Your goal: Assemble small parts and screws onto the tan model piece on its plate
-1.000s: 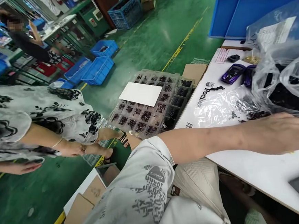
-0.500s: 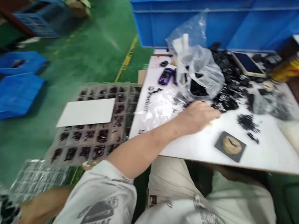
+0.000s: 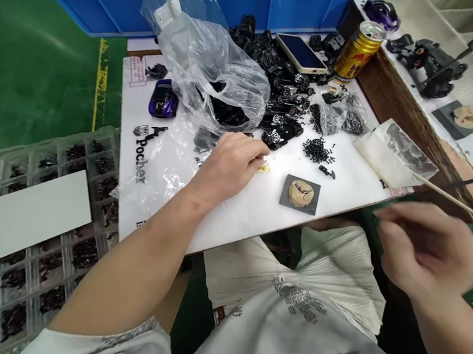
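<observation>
My left hand rests over the middle of a white Pocher-printed sheet, fingers bunched beside a few tiny gold parts. Whether it pinches anything is hidden. Black model car chassis parts lie just beyond it, with a heap of black screws to the right. My right hand is blurred past the table's near corner, fingers apart, just below a thin wooden stick. A purple model car body sits at the sheet's far left.
A clear plastic bag bulges at the back, next to a phone and a gold drinks can. A round putty lump on a grey pad is near the front edge. A blister tray of dark parts lies left.
The view has swung right and down onto the table. My left hand has drawn back toward me, and my right hand has come into view at the lower right.
</observation>
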Motion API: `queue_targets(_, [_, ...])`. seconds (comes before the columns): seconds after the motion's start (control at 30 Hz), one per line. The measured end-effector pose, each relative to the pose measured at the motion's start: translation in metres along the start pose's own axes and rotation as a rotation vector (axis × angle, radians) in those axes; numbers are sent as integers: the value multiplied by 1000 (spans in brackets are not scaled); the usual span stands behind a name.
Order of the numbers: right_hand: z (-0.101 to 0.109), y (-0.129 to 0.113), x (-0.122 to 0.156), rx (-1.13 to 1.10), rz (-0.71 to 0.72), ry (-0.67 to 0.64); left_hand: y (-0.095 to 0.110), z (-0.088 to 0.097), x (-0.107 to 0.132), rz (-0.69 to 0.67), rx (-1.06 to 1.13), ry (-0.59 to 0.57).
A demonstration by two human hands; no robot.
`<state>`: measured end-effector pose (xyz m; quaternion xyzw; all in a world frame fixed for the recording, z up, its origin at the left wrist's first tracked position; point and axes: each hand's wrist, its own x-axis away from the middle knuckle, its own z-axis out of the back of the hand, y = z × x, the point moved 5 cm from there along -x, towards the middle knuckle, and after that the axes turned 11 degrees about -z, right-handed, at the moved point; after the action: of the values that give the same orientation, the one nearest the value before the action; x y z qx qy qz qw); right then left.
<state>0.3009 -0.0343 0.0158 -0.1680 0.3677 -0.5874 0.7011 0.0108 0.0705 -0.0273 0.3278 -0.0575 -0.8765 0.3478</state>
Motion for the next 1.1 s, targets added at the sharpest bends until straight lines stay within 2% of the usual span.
queue_targets(0.03, [-8,-2,-11,27,-6,35,0,0,0,-2,-4,7])
queue_targets(0.07, [-20,-5,-24,69,-11,-13,0,1,0,-5,-7,11])
queue_targets(0.13, [-45,-13,-57,196,10,-193,1,2,0,-10,-15,12])
queue_targets(0.23, [-71,-24,-103,400,111,-364,3,4,0,-7,-45,-7])
queue_targets(0.37, [-98,-18,-139,621,139,-546,6,5,1,-13,-87,-9])
queue_targets(0.47, [-111,-9,-146,650,135,-654,6,4,2,-26,-98,-7])
queue_targets(0.57, [-117,-5,-149,619,109,-701,5,2,3,-21,-97,-21])
queue_targets(0.77, [-122,-11,-148,741,138,-700,5,0,2,-11,-121,-80])
queue_targets(0.9, [-122,-14,-143,795,196,-684,9,3,0,-31,-101,-53])
queue_targets(1.0, [-111,-13,-138,705,178,-622,13,4,-1,-64,-73,-19])
queue_targets(1.1, [-92,-11,-124,429,119,-592,15,3,-1,-68,-51,-6])
